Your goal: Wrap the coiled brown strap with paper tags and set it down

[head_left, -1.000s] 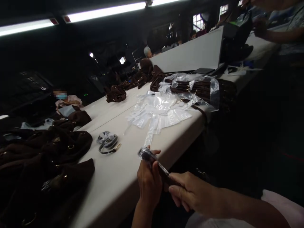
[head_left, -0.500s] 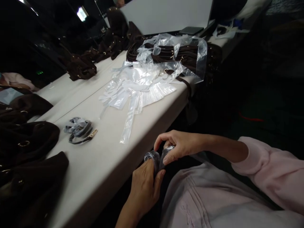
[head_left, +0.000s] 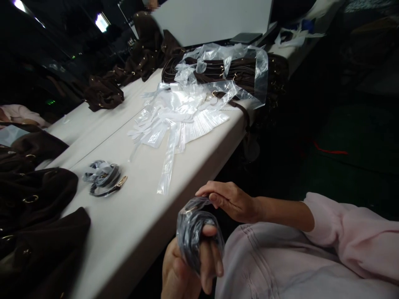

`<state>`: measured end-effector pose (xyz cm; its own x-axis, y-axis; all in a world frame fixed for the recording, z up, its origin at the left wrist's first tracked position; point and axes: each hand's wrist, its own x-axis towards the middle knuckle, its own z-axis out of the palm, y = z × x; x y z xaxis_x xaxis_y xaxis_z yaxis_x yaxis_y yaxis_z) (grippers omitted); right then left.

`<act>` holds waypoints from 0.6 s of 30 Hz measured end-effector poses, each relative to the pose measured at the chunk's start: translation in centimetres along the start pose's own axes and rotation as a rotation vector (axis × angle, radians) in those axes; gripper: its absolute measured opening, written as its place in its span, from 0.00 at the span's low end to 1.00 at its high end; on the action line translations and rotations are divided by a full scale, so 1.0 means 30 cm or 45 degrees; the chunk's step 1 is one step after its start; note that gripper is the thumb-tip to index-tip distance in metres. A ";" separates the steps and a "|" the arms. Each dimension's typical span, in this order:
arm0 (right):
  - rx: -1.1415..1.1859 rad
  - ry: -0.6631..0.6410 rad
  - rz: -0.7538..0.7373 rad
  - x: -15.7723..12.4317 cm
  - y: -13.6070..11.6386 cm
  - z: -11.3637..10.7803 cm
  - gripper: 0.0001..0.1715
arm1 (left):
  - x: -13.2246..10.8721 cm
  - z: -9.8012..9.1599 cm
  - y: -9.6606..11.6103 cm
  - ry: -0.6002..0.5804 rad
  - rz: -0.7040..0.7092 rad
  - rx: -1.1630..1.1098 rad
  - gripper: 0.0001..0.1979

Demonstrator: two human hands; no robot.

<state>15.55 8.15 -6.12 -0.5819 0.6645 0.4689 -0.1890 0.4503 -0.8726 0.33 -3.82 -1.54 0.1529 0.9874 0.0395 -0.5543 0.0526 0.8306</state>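
A coiled dark strap [head_left: 195, 232] in clear plastic wrap is looped around the fingers of my left hand [head_left: 183, 270], just off the table's near edge. Several of those fingertips poke out through the coil. My right hand [head_left: 235, 201] is at the top of the coil, its fingers bent and pinching the plastic at the upper edge. Part of that grip is hidden behind the fingers. On the table to the left lies another plastic-wrapped coiled strap [head_left: 104, 176] with a gold clasp.
Clear plastic sleeves [head_left: 181, 112] are fanned out on the white table [head_left: 134, 216]. Behind them lies a stack of dark straps [head_left: 215, 70] with gold hardware. Dark brown bags [head_left: 37, 191] sit along the left side. A person's sleeve [head_left: 21, 114] shows at far left.
My left hand has turned over, bringing the coil's looped face into view, lower and nearer to me. My right hand has shifted from the coil's side to its top edge.
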 end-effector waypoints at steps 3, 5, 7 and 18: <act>-0.144 -0.036 -0.189 -0.027 0.000 0.012 0.24 | 0.002 -0.006 0.025 0.173 0.170 -0.063 0.18; -0.189 -0.045 -0.190 -0.031 -0.002 0.015 0.21 | 0.013 -0.009 0.041 0.298 0.275 -0.013 0.15; -0.162 -0.060 -0.059 -0.030 -0.010 0.022 0.17 | 0.039 -0.012 0.043 0.411 0.398 0.163 0.15; 0.671 0.034 0.762 -0.049 -0.019 0.085 0.25 | 0.079 -0.059 -0.053 0.512 0.417 0.971 0.19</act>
<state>14.51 5.40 -6.65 -0.6852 0.7211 -0.1025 -0.2034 -0.3246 -0.9237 0.14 -1.31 -3.75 -0.2915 0.9206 0.2598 0.1917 -0.2099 0.9588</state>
